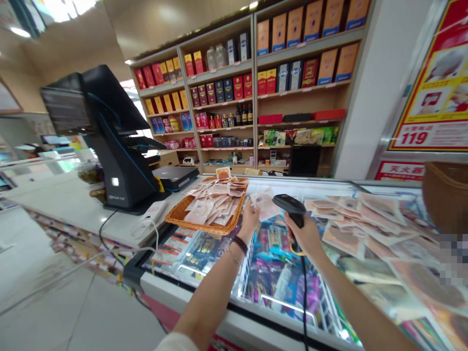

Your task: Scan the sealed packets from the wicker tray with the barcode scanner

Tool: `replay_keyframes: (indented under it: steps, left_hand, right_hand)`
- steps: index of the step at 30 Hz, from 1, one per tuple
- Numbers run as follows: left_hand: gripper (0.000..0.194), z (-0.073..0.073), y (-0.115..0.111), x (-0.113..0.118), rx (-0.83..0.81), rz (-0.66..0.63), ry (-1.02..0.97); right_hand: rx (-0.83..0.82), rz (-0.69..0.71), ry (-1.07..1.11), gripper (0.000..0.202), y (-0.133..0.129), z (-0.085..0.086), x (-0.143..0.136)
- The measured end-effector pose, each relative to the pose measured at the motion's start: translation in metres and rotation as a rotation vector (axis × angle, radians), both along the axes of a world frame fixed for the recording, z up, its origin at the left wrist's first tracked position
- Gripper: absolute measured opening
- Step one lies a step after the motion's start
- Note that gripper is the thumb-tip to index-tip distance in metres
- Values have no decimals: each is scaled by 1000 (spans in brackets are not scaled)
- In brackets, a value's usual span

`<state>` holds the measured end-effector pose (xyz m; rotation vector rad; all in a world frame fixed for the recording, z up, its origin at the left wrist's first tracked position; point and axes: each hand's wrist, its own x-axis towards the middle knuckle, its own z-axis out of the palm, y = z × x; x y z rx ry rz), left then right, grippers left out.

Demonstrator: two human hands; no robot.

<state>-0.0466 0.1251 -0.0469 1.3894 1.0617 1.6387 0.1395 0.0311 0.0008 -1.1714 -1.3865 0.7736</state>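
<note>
Along the back, a tall wooden shelf unit (pixel 255 97) is stocked with boxed goods (pixel 219 91); orange-and-blue boxes (pixel 313 20) are lined up at the top right, and dark bottles (pixel 244 116) are kept lower down. At the left, a black terminal (pixel 124 163) is set on a white counter (pixel 66 190), with a flat grey device (pixel 176 175) placed just beside it. At the right, a red-and-yellow poster (pixel 435 87) is marked "119"

The left hand (pixel 250 218) held a packet (pixel 266 204); the right hand (pixel 306 235) gripped a black scanner (pixel 291 203). A wicker basket (pixel 179 210) held similar packets (pixel 216 201).
</note>
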Motion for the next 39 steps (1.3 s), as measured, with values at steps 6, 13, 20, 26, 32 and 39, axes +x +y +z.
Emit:
replay_keyframes:
  steps: [6, 13, 20, 26, 32, 39]
  left_hand:
    - [38, -8, -7, -6, -71, -5, -23]
    - [38, -12, -7, -13, -81, -14, -37]
    - [40, -8, -10, -14, -64, -35, -56]
    - [43, -2, -15, -6, -128, -54, -96]
    - [37, 6, 5, 29, -275, -104, -159]
    - [16, 31, 51, 135, -154, -240, 116]
  right_hand:
    - [-39, 41, -164, 43, -7, 6, -4]
    - [-56, 87, -255, 40, -14, 12, -10]
    - [-41, 92, -288, 40, -13, 9, -9]
    - [-48, 83, -198, 42, -8, 7, 3]
    - [-26, -47, -210, 44, -8, 26, 76]
    - [8, -327, -98, 49, -30, 46, 173]
